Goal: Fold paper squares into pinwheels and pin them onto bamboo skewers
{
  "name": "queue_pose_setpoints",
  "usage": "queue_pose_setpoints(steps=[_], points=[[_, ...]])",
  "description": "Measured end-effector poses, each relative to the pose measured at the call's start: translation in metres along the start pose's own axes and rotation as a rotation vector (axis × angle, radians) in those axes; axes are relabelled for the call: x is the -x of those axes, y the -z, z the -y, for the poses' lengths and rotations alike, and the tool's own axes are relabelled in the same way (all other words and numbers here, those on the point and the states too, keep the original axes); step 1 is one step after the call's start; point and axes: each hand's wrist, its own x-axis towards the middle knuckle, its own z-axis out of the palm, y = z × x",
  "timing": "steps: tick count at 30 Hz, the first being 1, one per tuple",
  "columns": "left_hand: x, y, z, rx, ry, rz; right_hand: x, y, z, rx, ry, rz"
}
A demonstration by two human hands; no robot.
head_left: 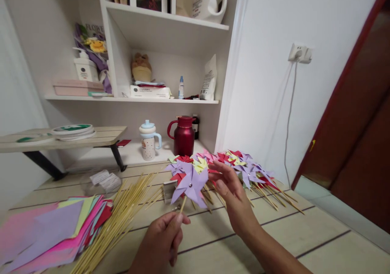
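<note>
A lilac folded-paper pinwheel [191,183] with a small metal pin at its centre is held up above the middle of the pale wood-plank worktop [319,245], mounted on a thin bamboo stick. The left hand [163,241] pinches the lower end of that stick between thumb and curled fingers, closed around it. The right hand [231,193] is raised just beside the pinwheel, fingers loosely spread and open, fingertips close to its right-hand blades; whether they touch the paper cannot be told.

Behind the right hand, toward the worktop's far right edge, lies a heap of finished paper pinwheels on sticks [243,166] in purple, red, pink and yellow. Left of the held pinwheel a loose bundle of bare bamboo skewers [122,213] runs diagonally, and at the near left corner sits a fanned stack of coloured paper squares [51,229]. By the back wall stand a dark red thermos jug [183,136] and a white cup with a blue lid [148,141].
</note>
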Motion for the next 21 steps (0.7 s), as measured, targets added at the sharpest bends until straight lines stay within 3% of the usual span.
queue_pose_setpoints(steps=[6, 8, 11, 13, 21], points=[[0.003, 0.000, -0.003, 0.334, -0.006, -0.102, 0.004, -0.003, -0.005, 0.022, 0.009, -0.098], [0.004, -0.001, -0.005, 0.413, -0.020, -0.168, 0.006, -0.007, -0.003, 0.044, -0.025, 0.014], [0.005, -0.001, -0.008, 0.501, -0.019, -0.243, 0.013, -0.017, 0.000, 0.106, -0.156, 0.305], [0.006, -0.001, -0.009, 0.519, -0.039, -0.275, 0.019, -0.026, 0.000, 0.119, -0.236, 0.433], [0.000, 0.000, 0.006, 0.495, -0.129, -0.219, 0.037, -0.043, -0.016, -0.059, -0.377, 0.558]])
